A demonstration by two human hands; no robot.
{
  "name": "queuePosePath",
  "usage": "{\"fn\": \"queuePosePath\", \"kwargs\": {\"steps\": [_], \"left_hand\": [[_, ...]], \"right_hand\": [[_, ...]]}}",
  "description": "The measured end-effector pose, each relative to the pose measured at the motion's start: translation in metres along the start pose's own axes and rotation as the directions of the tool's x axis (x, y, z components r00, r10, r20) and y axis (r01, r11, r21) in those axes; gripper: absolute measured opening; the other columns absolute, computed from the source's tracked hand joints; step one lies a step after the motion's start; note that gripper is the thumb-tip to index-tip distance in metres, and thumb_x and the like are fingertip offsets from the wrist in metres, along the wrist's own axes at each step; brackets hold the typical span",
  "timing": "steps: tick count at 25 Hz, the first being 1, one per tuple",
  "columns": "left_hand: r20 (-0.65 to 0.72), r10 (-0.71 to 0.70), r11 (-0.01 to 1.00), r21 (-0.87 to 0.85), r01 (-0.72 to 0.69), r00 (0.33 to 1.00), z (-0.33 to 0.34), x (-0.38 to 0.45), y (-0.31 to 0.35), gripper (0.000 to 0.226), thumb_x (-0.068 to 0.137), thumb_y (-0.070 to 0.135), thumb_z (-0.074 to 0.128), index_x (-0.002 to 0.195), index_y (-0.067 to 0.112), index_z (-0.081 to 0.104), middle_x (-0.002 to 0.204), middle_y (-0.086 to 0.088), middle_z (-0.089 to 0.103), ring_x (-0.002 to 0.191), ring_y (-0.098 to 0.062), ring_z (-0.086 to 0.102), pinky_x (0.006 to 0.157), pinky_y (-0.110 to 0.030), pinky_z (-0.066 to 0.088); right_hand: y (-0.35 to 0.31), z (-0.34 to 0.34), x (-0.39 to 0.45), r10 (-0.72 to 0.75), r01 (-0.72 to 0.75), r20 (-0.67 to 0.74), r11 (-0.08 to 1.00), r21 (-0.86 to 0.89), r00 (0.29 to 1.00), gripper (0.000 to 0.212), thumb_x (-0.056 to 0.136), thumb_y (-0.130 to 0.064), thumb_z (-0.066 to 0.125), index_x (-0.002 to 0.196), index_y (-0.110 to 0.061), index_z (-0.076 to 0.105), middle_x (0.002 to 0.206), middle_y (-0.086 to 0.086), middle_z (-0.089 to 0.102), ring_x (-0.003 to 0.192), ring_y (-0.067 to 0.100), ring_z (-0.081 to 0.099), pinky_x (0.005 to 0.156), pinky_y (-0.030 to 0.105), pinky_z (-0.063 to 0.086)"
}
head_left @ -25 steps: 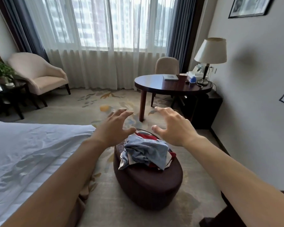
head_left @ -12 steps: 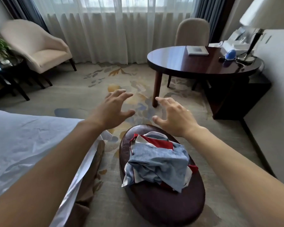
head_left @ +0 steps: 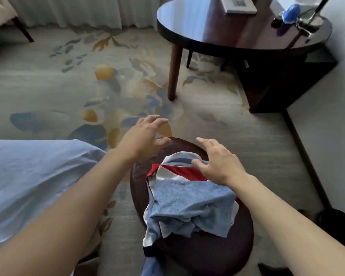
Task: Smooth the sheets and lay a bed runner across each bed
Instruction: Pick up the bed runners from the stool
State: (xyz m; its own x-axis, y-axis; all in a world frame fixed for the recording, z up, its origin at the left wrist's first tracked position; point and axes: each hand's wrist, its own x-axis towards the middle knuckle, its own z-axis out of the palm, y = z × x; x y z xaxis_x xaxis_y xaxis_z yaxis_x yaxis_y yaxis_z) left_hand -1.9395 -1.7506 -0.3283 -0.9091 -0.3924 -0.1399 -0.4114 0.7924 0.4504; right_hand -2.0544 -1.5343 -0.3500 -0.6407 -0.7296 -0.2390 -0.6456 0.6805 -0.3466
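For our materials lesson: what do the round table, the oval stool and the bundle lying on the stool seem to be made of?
Round table: looks like dark wood with a glossy varnish; its top mirrors the window light.
Oval stool: dark brown, faintly textured covering, possibly leather or a leather-like fabric; hard to tell.
Bundle: soft cloth, heathered blue with red and white panels; it creases and drapes limply.

Both arms are bare from wrist to where they leave the picture's lower edge; no sleeve, cuff, watch, band or glove shows on either. The left hand [head_left: 142, 136] and right hand [head_left: 220, 163] carry no rings on the fingers that can be seen. Nails look short and plain, though the picture is too soft to be sure.
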Motion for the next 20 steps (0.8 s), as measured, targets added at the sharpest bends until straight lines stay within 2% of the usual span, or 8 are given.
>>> {"fn": "queuePosePath", "kwargs": {"steps": [4,7,10,12,15,17,18,20], "left_hand": [[0.095,-0.014,0.999,-0.032,0.017,0.995,0.047,0.016,-0.021,0.061,0.090,0.043,0.060,0.146,0.029,0.043,0.155,-0.002,0.037,0.140,-0.026,0.034,0.113,-0.041,0.033],[0.133,-0.023,0.999,-0.028,0.027,0.991,0.080,0.014,-0.034,0.060,0.091,0.044,0.059,0.147,0.028,0.043,0.154,-0.001,0.038,0.139,-0.025,0.034,0.113,-0.039,0.032],[0.210,-0.060,0.998,-0.004,0.063,0.976,0.130,0.007,-0.041,0.064,0.089,0.050,0.059,0.147,0.030,0.041,0.156,0.000,0.035,0.142,-0.022,0.031,0.113,-0.044,0.035],[0.361,-0.084,0.996,0.021,0.082,0.929,0.179,-0.003,-0.042,0.078,0.084,0.058,0.060,0.151,0.030,0.033,0.161,-0.002,0.025,0.148,-0.023,0.020,0.116,-0.046,0.031],[0.580,-0.106,0.992,0.115,0.048,0.807,0.255,-0.026,-0.042,0.114,0.064,0.074,0.062,0.155,0.027,0.013,0.164,-0.004,0.006,0.151,-0.031,0.001,0.116,-0.055,0.022],[0.585,-0.126,0.977,0.211,-0.001,0.801,0.295,-0.035,-0.047,0.116,0.065,0.068,0.064,0.155,0.025,0.004,0.158,-0.007,0.013,0.146,-0.033,0.014,0.109,-0.057,0.031],[0.542,-0.128,0.964,0.264,-0.025,0.830,0.306,-0.036,-0.049,0.108,0.073,0.058,0.065,0.155,0.022,0.003,0.152,-0.009,0.024,0.139,-0.031,0.026,0.102,-0.054,0.039],[0.442,-0.094,0.936,0.345,-0.072,0.892,0.318,-0.032,-0.052,0.086,0.086,0.034,0.060,0.154,0.018,0.010,0.137,-0.007,0.041,0.122,-0.028,0.042,0.088,-0.046,0.046]], "right_hand": [[0.019,0.042,0.013,0.076,-0.077,0.093,0.997,0.011,0.993,0.071,0.090,-0.054,0.055,0.152,-0.032,0.030,0.151,-0.009,0.039,0.135,0.017,0.043,0.100,0.040,0.042],[0.029,0.070,0.014,0.085,-0.087,0.133,0.996,0.008,0.987,0.071,0.090,-0.056,0.052,0.153,-0.033,0.029,0.152,-0.010,0.038,0.137,0.015,0.040,0.100,0.039,0.041],[0.044,0.103,0.013,0.091,-0.092,0.193,0.996,-0.005,0.977,0.071,0.091,-0.056,0.051,0.154,-0.033,0.026,0.154,-0.010,0.036,0.141,0.015,0.035,0.104,0.039,0.042],[0.057,0.135,0.012,0.091,-0.093,0.282,0.996,-0.006,0.955,0.075,0.088,-0.057,0.053,0.154,-0.036,0.024,0.153,-0.009,0.036,0.139,0.017,0.037,0.102,0.040,0.044],[0.074,0.191,0.008,0.091,-0.080,0.443,0.996,-0.043,0.892,0.097,0.072,-0.066,0.059,0.154,-0.039,0.016,0.156,-0.003,0.030,0.140,0.020,0.034,0.106,0.042,0.041],[0.084,0.226,0.007,0.097,-0.037,0.515,0.991,-0.125,0.851,0.111,0.065,-0.068,0.064,0.157,-0.037,0.009,0.162,0.002,0.020,0.146,0.023,0.023,0.111,0.047,0.034],[0.086,0.240,0.005,0.099,-0.014,0.522,0.986,-0.165,0.847,0.113,0.067,-0.065,0.067,0.157,-0.036,0.006,0.162,0.004,0.016,0.147,0.025,0.020,0.112,0.050,0.033],[0.085,0.260,0.005,0.097,0.026,0.475,0.969,-0.245,0.874,0.106,0.074,-0.052,0.070,0.157,-0.033,0.006,0.158,0.006,0.022,0.142,0.028,0.027,0.106,0.050,0.038]]}}
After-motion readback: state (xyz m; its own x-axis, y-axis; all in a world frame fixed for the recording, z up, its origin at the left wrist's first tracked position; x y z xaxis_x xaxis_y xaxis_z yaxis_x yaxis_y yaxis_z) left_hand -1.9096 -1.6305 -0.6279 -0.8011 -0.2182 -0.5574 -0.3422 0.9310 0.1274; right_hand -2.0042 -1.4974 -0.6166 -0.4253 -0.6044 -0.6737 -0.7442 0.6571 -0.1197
